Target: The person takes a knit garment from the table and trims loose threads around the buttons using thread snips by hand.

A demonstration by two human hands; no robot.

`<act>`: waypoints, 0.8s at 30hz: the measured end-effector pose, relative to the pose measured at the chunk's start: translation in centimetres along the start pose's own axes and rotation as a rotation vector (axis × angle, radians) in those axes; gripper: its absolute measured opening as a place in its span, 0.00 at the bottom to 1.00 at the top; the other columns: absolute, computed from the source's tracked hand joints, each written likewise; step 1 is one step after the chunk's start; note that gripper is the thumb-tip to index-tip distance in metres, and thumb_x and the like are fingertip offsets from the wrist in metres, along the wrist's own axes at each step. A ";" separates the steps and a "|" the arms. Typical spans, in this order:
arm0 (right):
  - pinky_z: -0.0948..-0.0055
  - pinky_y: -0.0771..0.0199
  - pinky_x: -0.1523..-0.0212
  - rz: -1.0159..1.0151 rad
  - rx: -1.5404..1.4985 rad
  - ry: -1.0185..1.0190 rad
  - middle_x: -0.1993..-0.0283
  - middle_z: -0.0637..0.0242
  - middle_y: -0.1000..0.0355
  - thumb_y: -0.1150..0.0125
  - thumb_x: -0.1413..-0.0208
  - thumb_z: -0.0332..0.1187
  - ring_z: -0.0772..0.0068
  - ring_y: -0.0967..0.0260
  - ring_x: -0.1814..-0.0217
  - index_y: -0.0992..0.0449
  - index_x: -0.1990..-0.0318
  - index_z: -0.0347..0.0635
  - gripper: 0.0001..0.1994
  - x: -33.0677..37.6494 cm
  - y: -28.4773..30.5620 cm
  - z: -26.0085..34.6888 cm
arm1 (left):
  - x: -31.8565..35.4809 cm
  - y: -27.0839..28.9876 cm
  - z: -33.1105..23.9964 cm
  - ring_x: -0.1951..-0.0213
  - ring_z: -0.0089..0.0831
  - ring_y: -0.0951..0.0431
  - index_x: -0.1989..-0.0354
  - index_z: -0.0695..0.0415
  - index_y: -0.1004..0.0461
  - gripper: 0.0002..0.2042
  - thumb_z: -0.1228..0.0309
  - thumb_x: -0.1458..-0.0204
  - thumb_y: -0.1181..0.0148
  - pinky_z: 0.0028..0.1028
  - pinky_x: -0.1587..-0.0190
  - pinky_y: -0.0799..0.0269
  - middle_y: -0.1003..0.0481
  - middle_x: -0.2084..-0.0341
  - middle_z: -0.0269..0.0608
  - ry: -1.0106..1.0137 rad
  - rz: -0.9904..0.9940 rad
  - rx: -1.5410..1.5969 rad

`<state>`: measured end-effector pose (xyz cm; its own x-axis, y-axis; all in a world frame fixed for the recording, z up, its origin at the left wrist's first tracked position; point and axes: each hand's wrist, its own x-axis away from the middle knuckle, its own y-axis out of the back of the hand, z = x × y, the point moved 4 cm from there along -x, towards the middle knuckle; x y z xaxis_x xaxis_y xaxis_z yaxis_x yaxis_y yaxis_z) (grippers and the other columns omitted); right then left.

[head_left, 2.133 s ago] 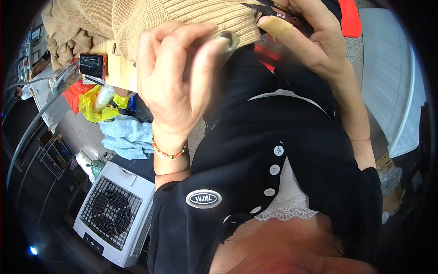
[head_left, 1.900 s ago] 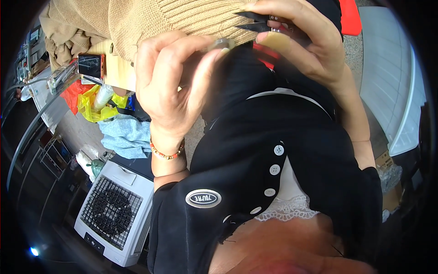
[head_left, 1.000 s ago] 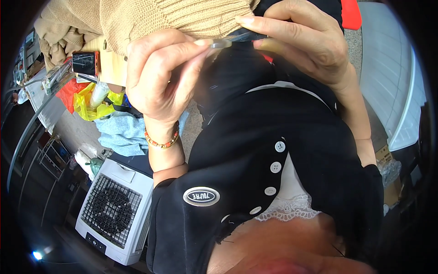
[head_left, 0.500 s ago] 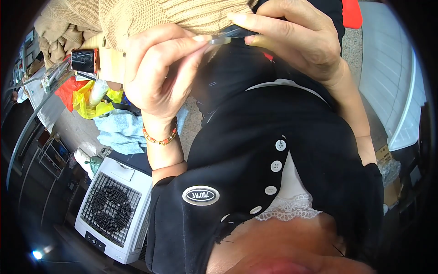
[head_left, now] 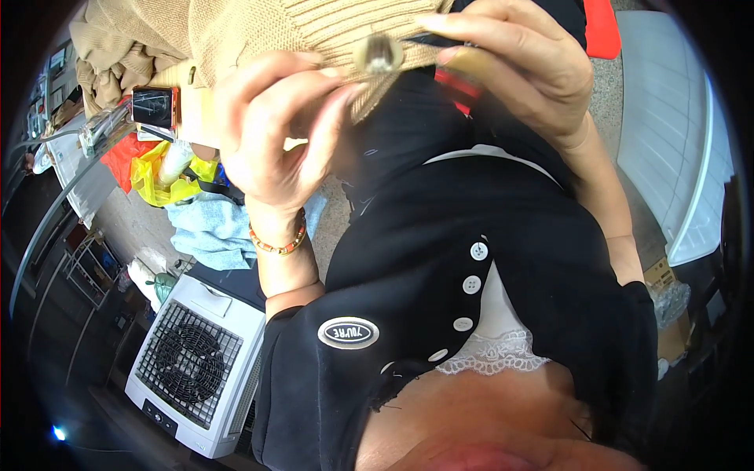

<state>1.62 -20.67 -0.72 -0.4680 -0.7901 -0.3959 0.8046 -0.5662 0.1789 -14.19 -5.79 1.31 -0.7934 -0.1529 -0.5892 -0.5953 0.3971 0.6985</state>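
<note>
A beige ribbed knit garment (head_left: 236, 39) lies across the top of the view, its edge hanging down between my hands. On that edge shows a round, shiny brownish button (head_left: 378, 55), blurred by motion. My left hand (head_left: 275, 125), with a bead bracelet at the wrist, is closed at the garment's edge just left of the button, thumb and fingertips on the knit. My right hand (head_left: 526, 74) pinches a slim dark tool (head_left: 426, 38) to the right of the button. Its tip lies close to the knit; its kind cannot be made out.
A phone (head_left: 155, 107) lies on a light board at the left. Below it are a yellow plastic bag (head_left: 157, 177), a light-blue cloth (head_left: 212, 231) and a white fan unit (head_left: 192, 361). A big white plastic container (head_left: 667, 125) stands at the right, near a red object (head_left: 602, 31).
The button has turned from edge-on to face me, and more knit edge shows below it. My left hand's fingertips have shifted slightly down and left, away from the button.
</note>
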 end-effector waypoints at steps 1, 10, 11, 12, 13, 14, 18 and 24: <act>0.78 0.35 0.73 -0.027 0.023 0.007 0.71 0.62 0.28 0.29 0.56 0.22 0.73 0.33 0.73 0.21 0.58 0.30 0.16 0.1 0.3 0.0 | 0.5 0.3 0.1 0.58 0.32 0.25 0.64 0.55 0.21 0.17 0.76 0.65 0.25 0.28 0.57 0.27 0.27 0.62 0.39 0.073 -0.042 0.018; 0.84 0.36 0.66 -0.078 -0.195 -0.220 0.62 0.67 0.29 0.27 0.54 0.26 0.83 0.36 0.69 0.31 0.46 0.31 0.27 0.7 0.5 -0.6 | -2.6 -0.8 -0.8 0.61 0.32 0.24 0.58 0.52 0.20 0.17 0.74 0.60 0.33 0.30 0.60 0.33 0.24 0.65 0.35 -0.165 0.172 -0.169; 0.87 0.36 0.63 -0.144 -0.295 -0.203 0.61 0.67 0.29 0.30 0.51 0.25 0.84 0.36 0.66 0.33 0.44 0.30 0.27 0.2 0.0 0.2 | -2.9 -0.8 -0.6 0.61 0.32 0.24 0.58 0.52 0.20 0.17 0.74 0.60 0.33 0.30 0.60 0.33 0.24 0.65 0.35 -0.167 0.165 -0.171; 0.87 0.36 0.63 -0.141 -0.291 -0.196 0.61 0.67 0.29 0.30 0.51 0.25 0.84 0.36 0.66 0.33 0.44 0.30 0.27 0.0 0.0 0.6 | -3.1 -0.8 -0.3 0.62 0.32 0.25 0.58 0.53 0.20 0.16 0.73 0.59 0.33 0.29 0.62 0.33 0.24 0.65 0.36 -0.172 0.154 -0.167; 0.85 0.35 0.63 -0.153 -0.218 -0.148 0.61 0.67 0.29 0.32 0.50 0.24 0.83 0.35 0.66 0.32 0.44 0.30 0.25 -0.3 0.2 1.0 | -3.3 -0.8 -0.2 0.64 0.32 0.25 0.59 0.54 0.21 0.15 0.73 0.58 0.33 0.28 0.63 0.32 0.24 0.65 0.36 -0.178 0.142 -0.162; 0.84 0.35 0.62 -0.165 -0.144 -0.099 0.61 0.67 0.30 0.33 0.49 0.24 0.82 0.35 0.65 0.31 0.45 0.30 0.23 -0.5 0.3 1.3 | -3.6 -0.6 -0.1 0.66 0.34 0.25 0.59 0.56 0.21 0.14 0.74 0.56 0.33 0.28 0.65 0.32 0.25 0.67 0.39 -0.175 0.142 -0.192; 0.82 0.39 0.69 -0.091 0.172 0.030 0.64 0.67 0.31 0.32 0.50 0.25 0.82 0.39 0.69 0.27 0.48 0.30 0.21 -1.1 1.3 2.1 | -4.3 0.0 0.8 0.68 0.37 0.26 0.61 0.62 0.23 0.07 0.75 0.47 0.39 0.29 0.63 0.31 0.27 0.71 0.44 0.189 0.035 -0.013; 0.79 0.33 0.68 0.002 0.392 0.420 0.59 0.59 0.29 0.33 0.55 0.20 0.76 0.35 0.68 0.25 0.50 0.30 0.21 -2.7 0.3 1.9 | -4.2 0.2 1.7 0.71 0.12 0.35 0.56 0.64 0.25 0.09 0.72 0.38 0.47 0.13 0.69 0.39 0.30 0.72 0.26 0.660 -0.053 0.614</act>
<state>2.42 -19.10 2.14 -0.2170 -0.6753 -0.7049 0.5722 -0.6730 0.4687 -10.76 -3.55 3.26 -0.7910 -0.5980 -0.1295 -0.6107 0.7590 0.2256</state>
